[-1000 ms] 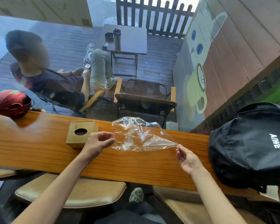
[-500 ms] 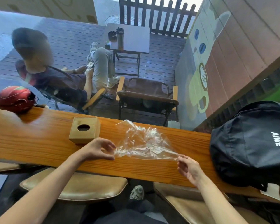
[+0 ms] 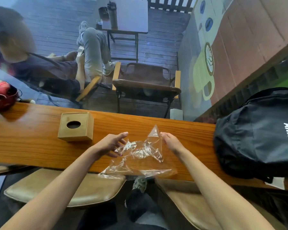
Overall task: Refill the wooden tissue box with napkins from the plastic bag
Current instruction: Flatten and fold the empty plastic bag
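From the head view we look down on a long wooden counter [image 3: 32, 146] that runs across the picture. On it, left of centre, sits the box [image 3: 75, 126], upright, its round top opening dark, so we cannot tell what is inside. Just right of the box lies the bag [image 3: 140, 155], a clear, crumpled sheet of plastic; its near edge hangs over the counter's front edge, and one corner stands up in a point beside our right hand. We see no napkins in the bag or anywhere on the counter. Our left hand [image 3: 111, 144] is at the bag's left side, fingers spread wide and curved, the lower ones touching or just under the plastic; it grips nothing firmly that we can see. Our right hand [image 3: 170, 142] is at the bag's right side, fingers extended and loosely together against the raised corner; we cannot tell whether it pinches the plastic or only rests beside it. The two hands are near each other with the bag between them. At the counter's right end rests a black backpack [image 3: 259, 135], well apart from the bag. At the far left edge lies a red helmet [image 3: 2, 95]. Beyond the counter a person sits in a chair on the deck.
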